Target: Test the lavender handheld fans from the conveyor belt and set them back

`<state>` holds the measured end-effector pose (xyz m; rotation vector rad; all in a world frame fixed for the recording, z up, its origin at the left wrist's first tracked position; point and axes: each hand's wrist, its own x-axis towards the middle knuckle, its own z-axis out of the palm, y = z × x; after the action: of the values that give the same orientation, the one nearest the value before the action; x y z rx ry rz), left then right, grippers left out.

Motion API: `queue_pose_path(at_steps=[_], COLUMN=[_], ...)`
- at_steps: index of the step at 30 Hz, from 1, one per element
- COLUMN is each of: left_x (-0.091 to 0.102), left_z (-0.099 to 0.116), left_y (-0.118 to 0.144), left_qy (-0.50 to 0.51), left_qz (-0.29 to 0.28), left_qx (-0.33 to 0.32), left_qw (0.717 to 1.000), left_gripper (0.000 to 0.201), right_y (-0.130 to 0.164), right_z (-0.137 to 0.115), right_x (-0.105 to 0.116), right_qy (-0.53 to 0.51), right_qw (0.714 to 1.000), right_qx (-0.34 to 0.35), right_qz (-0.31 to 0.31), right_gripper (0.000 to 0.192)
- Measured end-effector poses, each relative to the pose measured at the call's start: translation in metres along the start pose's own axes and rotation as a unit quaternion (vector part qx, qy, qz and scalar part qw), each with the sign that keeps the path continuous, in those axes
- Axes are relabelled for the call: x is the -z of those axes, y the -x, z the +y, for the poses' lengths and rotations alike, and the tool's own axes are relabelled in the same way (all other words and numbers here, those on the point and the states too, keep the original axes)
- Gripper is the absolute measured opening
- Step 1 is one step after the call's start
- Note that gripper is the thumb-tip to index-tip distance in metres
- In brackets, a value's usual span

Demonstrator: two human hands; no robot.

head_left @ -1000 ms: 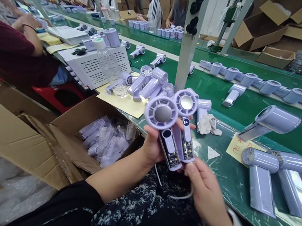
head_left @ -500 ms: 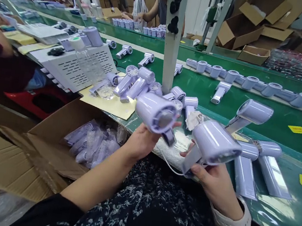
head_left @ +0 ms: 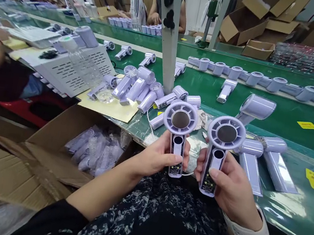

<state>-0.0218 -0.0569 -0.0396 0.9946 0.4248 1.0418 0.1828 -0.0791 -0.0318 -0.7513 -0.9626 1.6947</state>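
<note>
Upright, two lilac fans (head_left: 178, 131) (head_left: 222, 144) with bare circuit-board handles sit clasped in left hand (head_left: 159, 157) and right hand (head_left: 229, 184) fingers.

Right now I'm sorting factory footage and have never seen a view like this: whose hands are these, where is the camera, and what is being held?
The camera sits on a person's head, looking down at their own two hands. The left hand grips one lilac handheld fan by its handle; the right hand grips a second fan. Both fans face the camera, upright, side by side. Ahead is a green conveyor belt carrying more fans. A cardboard box of bagged parts stands on the left. Other people work farther along the belt.
</note>
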Motion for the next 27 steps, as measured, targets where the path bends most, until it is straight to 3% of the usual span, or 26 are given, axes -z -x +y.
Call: queue_pose_path(at_steps=[9, 13, 17, 20, 22, 27], left_x=[0.003, -0.001, -0.006, -0.004, -0.001, 0.007], left_z=[-0.008, -0.005, 0.001, 0.0, -0.005, -0.022], left_y=[0.004, 0.002, 0.006, 0.005, 0.001, -0.007], left_qy=[-0.053, -0.027, -0.005, -0.022, -0.017, 0.004], left_qz=[0.007, 0.028, 0.013, 0.007, 0.022, 0.127], left_qx=[0.029, 0.019, 0.011, 0.013, 0.018, 0.019], left_qw=[0.998, 0.999, 1.0, 1.0, 0.999, 0.992], left_gripper=[0.04, 0.044, 0.051, 0.044, 0.044, 0.051], right_y=[-0.006, -0.005, -0.004, -0.004, -0.005, -0.003], right_z=[0.01, 0.007, 0.004, 0.005, 0.008, 0.016], right_x=[0.003, 0.002, -0.001, -0.002, -0.001, -0.001], right_qy=[-0.043, -0.069, -0.06, -0.042, -0.039, -0.026], right_qw=[0.997, 0.996, 0.997, 0.999, 0.999, 0.999], right_qx=[-0.055, -0.046, -0.039, -0.02, -0.02, 0.002], right_qz=[0.021, 0.029, -0.005, -0.011, 0.002, 0.033], right_gripper=[0.029, 0.037, 0.028, 0.028, 0.03, 0.03])
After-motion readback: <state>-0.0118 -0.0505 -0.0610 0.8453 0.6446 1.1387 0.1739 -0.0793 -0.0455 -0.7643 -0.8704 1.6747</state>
